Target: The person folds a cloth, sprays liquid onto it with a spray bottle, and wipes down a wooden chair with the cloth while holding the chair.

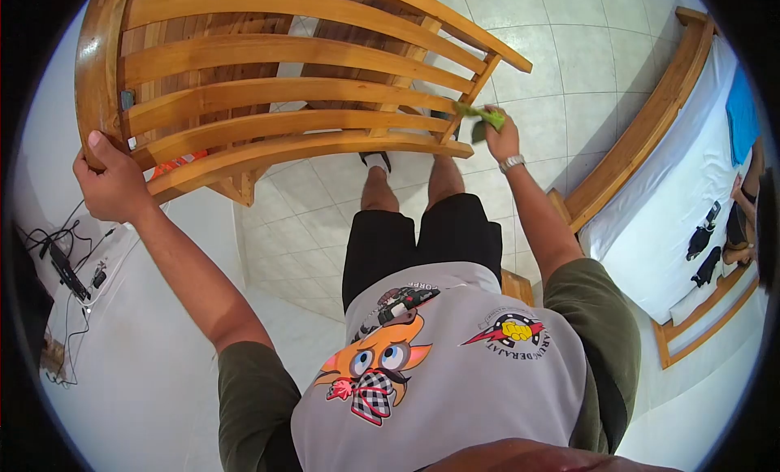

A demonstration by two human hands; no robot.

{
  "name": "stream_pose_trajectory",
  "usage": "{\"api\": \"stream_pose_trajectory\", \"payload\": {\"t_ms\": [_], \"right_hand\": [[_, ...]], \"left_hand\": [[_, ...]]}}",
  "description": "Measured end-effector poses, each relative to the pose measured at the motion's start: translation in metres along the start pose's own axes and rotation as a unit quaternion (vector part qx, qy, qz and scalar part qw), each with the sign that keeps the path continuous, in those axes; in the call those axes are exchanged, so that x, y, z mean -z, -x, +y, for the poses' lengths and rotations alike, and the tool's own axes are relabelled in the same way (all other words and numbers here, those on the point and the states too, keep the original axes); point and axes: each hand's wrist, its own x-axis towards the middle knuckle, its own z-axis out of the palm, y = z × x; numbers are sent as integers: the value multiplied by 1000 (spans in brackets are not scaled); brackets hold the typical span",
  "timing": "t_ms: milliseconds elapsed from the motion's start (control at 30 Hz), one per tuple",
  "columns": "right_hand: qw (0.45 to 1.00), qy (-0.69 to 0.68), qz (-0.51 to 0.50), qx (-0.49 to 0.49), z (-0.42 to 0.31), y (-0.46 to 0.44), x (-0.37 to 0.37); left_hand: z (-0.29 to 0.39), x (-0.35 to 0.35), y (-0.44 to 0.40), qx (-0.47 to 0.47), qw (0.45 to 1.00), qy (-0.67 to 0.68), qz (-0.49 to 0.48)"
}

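A wooden slatted frame (276,94), like a piece of furniture with curved bars and a thick rounded end board (101,62), fills the upper left in front of me. My left hand (116,179) is closed around its lower left corner, thumb on top; part of the fingers is hidden. My right hand (501,136) grips a bunched green cloth (486,117), just beside the right ends of the bars. One end of the cloth reaches toward a bar; I cannot tell whether it touches.
On the right stands a wooden bed (634,135) with a white mattress (642,220), dark items and a blue cloth (739,114). Another person (743,216) is at its far edge. Black cables and a power strip (65,269) lie at left. Tiled floor (532,62) stretches beneath.
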Motion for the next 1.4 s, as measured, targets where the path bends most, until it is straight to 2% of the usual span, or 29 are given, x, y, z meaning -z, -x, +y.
{"api": "stream_pose_trajectory", "payload": {"t_ms": [33,67,133,167,233,267,300,367,633,700,767,833,900,967,1033,1100,1233,1300,1367,1400], "right_hand": [[994,81,28,72,-13,-7,-8],[994,80,27,71,-17,-15,-18],[958,183,-69,208,-16,-34,-32],[958,183,-70,208,-13,-36,-37],[909,361,-135,157,-8,-37,-49],[892,402,-183,100,-6,-40,-53],[891,402,-185,100,-9,-37,-57],[850,502,-153,42,-17,-29,-62],[858,497,-131,13,8,-3,-14],[862,457,-184,118,5,-7,-5],[879,425,-181,117,-1,-7,-10],[947,275,-139,88,-13,-14,-17],[946,276,-123,117,-22,-16,-28],[904,373,-82,194,-28,-22,-38],[891,404,-85,190,-14,-22,-46],[832,521,-88,171,-3,-19,-45],[830,525,-122,144,-3,-16,-34],[888,439,-136,35,-12,-18,-33],[908,405,-109,17,-21,-18,-32],[935,345,-81,16,-19,-17,-32]], "left_hand": [[-1,0,0,1,1000,-3,-1],[-1,0,0,0,1000,-4,-2],[-1,1,1,-1,1000,9,1],[-2,0,1,-1,1000,9,1],[-4,0,-1,-11,1000,-2,-2],[-5,-1,-2,-12,1000,-3,-3],[-4,-2,-2,-11,1000,-5,1],[-6,0,2,-5,1000,-9,4],[-1,2,1,-3,1000,-9,-3],[-1,0,1,-4,1000,-8,0],[-3,1,0,-8,1000,-13,2],[-3,1,0,-5,1000,-12,-5],[-4,-2,0,-7,1000,-8,0],[-6,-1,0,-11,1000,-3,4],[-5,-1,0,-11,1000,-15,-1],[-3,0,0,-4,1000,-16,-3],[-3,0,0,-8,1000,-17,-5],[-2,1,1,-4,1000,-13,-2],[0,2,1,0,1000,-9,1],[0,2,0,0,1000,-16,-2]]}}
